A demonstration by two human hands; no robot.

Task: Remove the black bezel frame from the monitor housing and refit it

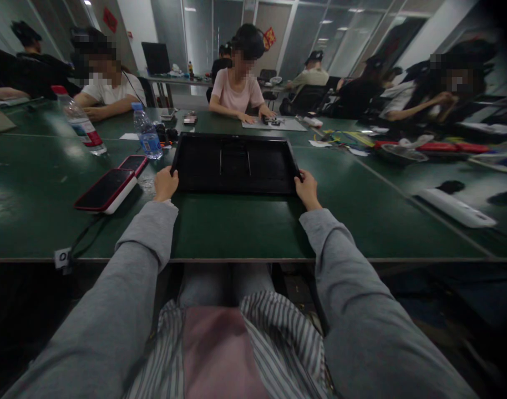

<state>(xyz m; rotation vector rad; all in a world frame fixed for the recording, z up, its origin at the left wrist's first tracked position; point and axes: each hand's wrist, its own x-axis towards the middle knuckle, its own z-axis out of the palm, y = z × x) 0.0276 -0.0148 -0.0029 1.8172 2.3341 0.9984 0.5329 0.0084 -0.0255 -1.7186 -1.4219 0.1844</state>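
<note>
A flat black rectangular panel (270, 166) with a raised rim lies in front of me on the green table. Two thin pale lines run across its middle, and I cannot tell if they are reflections or wires. My left hand (166, 184) grips its near left edge, thumb on the rim. At the right side my right hand (307, 190) holds the opposite edge in the same way. Both hands are closed on the panel, with some fingers hidden by it. Left of my left hand is a red-cased phone (106, 189) resting on a white block.
Two water bottles, one blue-capped (147, 136) and one red-capped (81, 124), stand at left. A white elongated device (455, 208) lies at right. Cables (345, 138) and a plastic-covered bowl (403, 152) are farther back. Across the table (241, 230), a person (239, 91) works on a pale mat.
</note>
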